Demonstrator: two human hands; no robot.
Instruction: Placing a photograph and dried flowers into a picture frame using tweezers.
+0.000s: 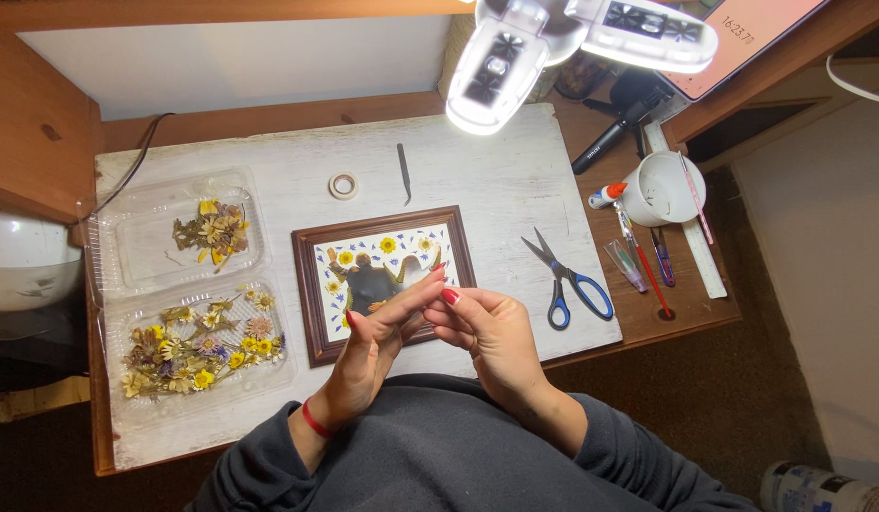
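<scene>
My left hand (368,351) and my right hand (487,332) meet just above the near edge of a dark wooden picture frame (307,284). The fingertips of both hands touch each other; whether something tiny sits between them I cannot tell. The frame lies flat on a white board (496,180) and holds pressed yellow flowers and small blue petals around a dark reflection. A red band circles my left wrist. My fingers cover the frame's lower right corner.
A clear plastic clamshell (136,246) with dried flowers lies left of the frame. A tape roll (343,185) and tweezers (403,173) lie behind it, blue-handled scissors (567,280) to the right. A white cup (659,190), glue bottle, pens and ruler sit far right under a lamp (501,71).
</scene>
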